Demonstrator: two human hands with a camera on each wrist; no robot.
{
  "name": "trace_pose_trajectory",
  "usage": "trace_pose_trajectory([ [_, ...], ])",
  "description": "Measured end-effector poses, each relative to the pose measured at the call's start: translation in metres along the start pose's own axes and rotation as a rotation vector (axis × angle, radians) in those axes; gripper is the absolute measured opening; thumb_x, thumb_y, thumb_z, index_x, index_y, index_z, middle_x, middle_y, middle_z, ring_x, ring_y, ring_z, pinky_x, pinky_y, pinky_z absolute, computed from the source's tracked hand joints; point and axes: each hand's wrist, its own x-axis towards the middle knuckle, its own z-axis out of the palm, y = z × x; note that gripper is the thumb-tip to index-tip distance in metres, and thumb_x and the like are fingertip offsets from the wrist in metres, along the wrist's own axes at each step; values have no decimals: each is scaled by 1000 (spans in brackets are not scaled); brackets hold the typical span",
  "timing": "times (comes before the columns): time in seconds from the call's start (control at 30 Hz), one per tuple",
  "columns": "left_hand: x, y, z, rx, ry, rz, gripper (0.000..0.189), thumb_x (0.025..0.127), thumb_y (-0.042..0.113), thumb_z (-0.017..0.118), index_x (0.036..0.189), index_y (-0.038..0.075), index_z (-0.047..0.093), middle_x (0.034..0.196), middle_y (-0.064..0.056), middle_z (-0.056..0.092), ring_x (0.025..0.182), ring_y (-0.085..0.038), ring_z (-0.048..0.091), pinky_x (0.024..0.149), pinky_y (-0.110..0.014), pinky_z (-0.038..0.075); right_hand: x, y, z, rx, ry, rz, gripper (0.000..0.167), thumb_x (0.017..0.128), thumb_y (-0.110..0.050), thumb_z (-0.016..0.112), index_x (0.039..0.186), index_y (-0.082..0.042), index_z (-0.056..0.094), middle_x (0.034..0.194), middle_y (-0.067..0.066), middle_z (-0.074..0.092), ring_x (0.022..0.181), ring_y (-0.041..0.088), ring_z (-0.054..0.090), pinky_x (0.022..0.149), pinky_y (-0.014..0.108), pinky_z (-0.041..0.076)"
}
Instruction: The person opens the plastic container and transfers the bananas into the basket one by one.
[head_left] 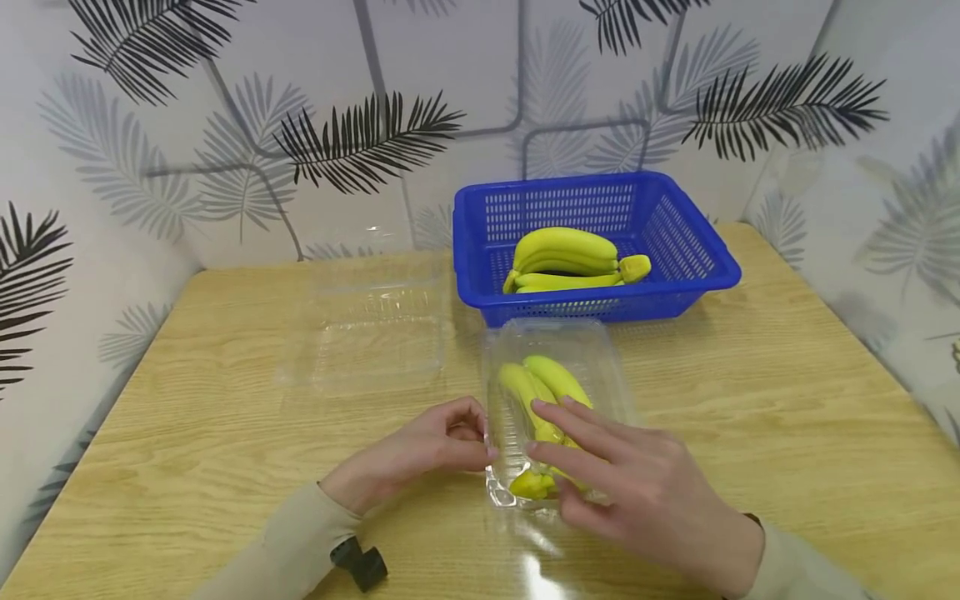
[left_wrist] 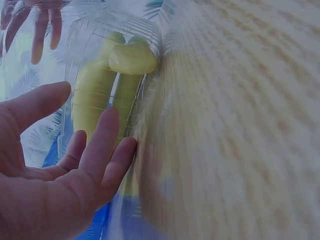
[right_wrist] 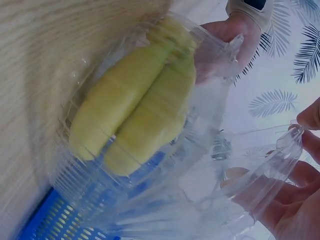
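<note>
A see-through plastic clamshell box (head_left: 517,492) lies on the table with a bunch of bananas (head_left: 555,383) inside; its raised, flexible lid (right_wrist: 200,175) shows in the right wrist view. My left hand (head_left: 427,450) is at the box's left side. In the left wrist view, its thumb and fingers are spread, with fingertips (left_wrist: 107,120) against the box wall. Over the box's right side, my right hand (head_left: 637,483) pinches the lid's edge between thumb and fingers, as the right wrist view shows. Part of the bananas is hidden behind the right hand.
A blue plastic basket (head_left: 600,308) holding more bananas (head_left: 566,246) stands behind the box. Left of it lies a second see-through container (head_left: 375,383) with its lid up. A patterned wall (head_left: 420,50) borders the wooden table (head_left: 787,433) at the back.
</note>
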Motion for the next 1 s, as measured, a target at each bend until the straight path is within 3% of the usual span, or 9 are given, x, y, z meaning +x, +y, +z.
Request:
trace_pose_trajectory([
  [0.17, 1, -1, 2, -19, -26, 4, 30, 84, 9, 74, 103, 2, 51, 90, -7, 64, 86, -18, 61, 79, -30, 50, -1, 0, -10, 3, 37, 53, 29, 94, -22, 51, 106, -6, 73, 119, 12, 68, 98, 33, 69, 67, 37, 59],
  [0.33, 1, -1, 3, -41, -37, 17, 29, 82, 5, 74, 100, 4, 51, 89, -6, 63, 86, -18, 61, 77, -29, 50, 1, 2, -16, 26, 105, 59, 31, 88, -20, 56, 107, 2, 69, 115, 15, 69, 99, 33, 67, 90, 31, 53],
  [0.43, 1, -2, 3, -50, -36, 23, 28, 82, 4, 74, 99, 5, 51, 89, -7, 62, 85, -17, 61, 76, -28, 49, 2, 4, -21, 7, 130, 80, 33, 85, -18, 53, 107, 2, 69, 111, 17, 68, 94, 33, 64, 87, 30, 52],
  [0.6, 0, -3, 3, -50, -41, 25, 28, 82, 6, 74, 99, 4, 52, 89, -7, 62, 84, -17, 60, 76, -27, 50, 2, 5, -33, -91, 99, 166, 39, 81, -21, 48, 109, -5, 72, 109, 16, 65, 91, 32, 61, 67, 40, 50],
  [0.77, 1, -4, 3, -51, -38, 25, 27, 83, 6, 74, 98, 5, 52, 88, -7, 62, 84, -17, 60, 76, -27, 49, -2, 5, -43, -150, 78, 257, 40, 87, -33, 50, 107, -7, 73, 109, 14, 65, 88, 28, 61, 56, 39, 50],
  [0.9, 1, -4, 3, -47, -36, 27, 27, 83, 7, 74, 98, 5, 52, 88, -7, 62, 84, -16, 59, 75, -27, 49, -2, 6, -48, -165, 146, 298, 42, 92, -41, 52, 98, -5, 73, 106, 16, 66, 83, 29, 60, 62, 29, 47],
  [1.0, 2, -4, 3, -48, -35, 26, 27, 83, 6, 74, 99, 4, 52, 88, -7, 62, 83, -16, 59, 75, -26, 49, 0, 6, -54, -156, 186, 358, 41, 94, -40, 53, 94, -3, 72, 106, 15, 67, 87, 30, 61, 76, 17, 44],
])
